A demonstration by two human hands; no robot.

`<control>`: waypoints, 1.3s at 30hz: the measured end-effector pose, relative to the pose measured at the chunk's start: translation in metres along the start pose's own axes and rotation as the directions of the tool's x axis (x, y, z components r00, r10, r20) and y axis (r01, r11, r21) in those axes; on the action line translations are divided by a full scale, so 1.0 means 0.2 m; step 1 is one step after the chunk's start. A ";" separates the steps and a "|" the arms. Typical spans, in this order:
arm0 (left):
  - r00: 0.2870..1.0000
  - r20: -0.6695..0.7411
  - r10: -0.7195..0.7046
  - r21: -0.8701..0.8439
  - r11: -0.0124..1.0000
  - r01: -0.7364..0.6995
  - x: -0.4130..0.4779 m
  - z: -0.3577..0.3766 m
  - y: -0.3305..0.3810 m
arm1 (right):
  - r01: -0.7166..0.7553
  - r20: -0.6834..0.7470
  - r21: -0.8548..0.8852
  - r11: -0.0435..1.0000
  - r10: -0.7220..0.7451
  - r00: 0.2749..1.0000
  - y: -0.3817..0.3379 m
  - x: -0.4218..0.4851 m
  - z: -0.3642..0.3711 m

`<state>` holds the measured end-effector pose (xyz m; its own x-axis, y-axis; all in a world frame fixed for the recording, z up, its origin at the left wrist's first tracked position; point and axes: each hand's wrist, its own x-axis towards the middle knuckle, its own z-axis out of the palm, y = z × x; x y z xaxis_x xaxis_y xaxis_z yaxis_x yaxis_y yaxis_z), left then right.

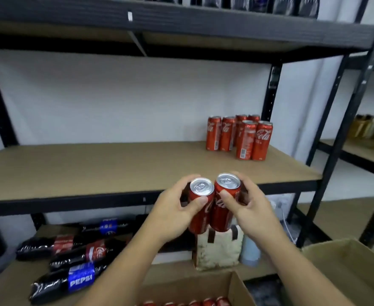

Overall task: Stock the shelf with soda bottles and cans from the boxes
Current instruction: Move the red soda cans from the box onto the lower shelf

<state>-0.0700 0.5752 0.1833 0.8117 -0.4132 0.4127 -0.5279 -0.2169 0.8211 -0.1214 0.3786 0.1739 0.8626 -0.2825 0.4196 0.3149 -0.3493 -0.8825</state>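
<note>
My left hand (172,210) grips a red Coca-Cola can (200,205), and my right hand (251,208) grips a second red can (224,202). Both cans are upright and touch side by side in front of the middle shelf's front edge (93,202). On the brown board of that shelf (115,166), at the right, stands a group of several red cans (241,138). Below me an open cardboard box (236,290) shows the tops of more red cans (203,303).
Cola and Pepsi bottles (75,257) lie on their sides on the lower shelf at left. A beige bag (218,250) and a pale blue container (251,252) stand beside them. Another cardboard box (347,268) sits at lower right. Black shelf posts (347,120) rise at right; dark bottles line the top shelf.
</note>
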 end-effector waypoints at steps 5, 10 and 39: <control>0.977 -0.156 0.146 0.059 0.989 -0.138 0.33 -0.16 0.15 | 0.146 0.050 -0.042 0.988 -0.144 0.988 -0.29 0.38 0.03; 0.976 -0.216 0.020 0.107 0.994 0.003 0.59 -0.19 0.06 | 0.046 0.047 -0.117 0.992 -0.040 0.998 -0.27 0.64 0.14; 0.962 -0.128 -0.241 0.368 0.889 0.271 1.34 -0.13 -0.67 | -0.095 0.017 -0.457 0.884 0.116 0.993 0.46 1.36 0.48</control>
<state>0.2239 0.5166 0.1938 0.9400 -0.2321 0.2499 -0.3410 -0.6304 0.6974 0.1800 0.3550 0.1874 0.8998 -0.3059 0.3111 0.0153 -0.6905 -0.7232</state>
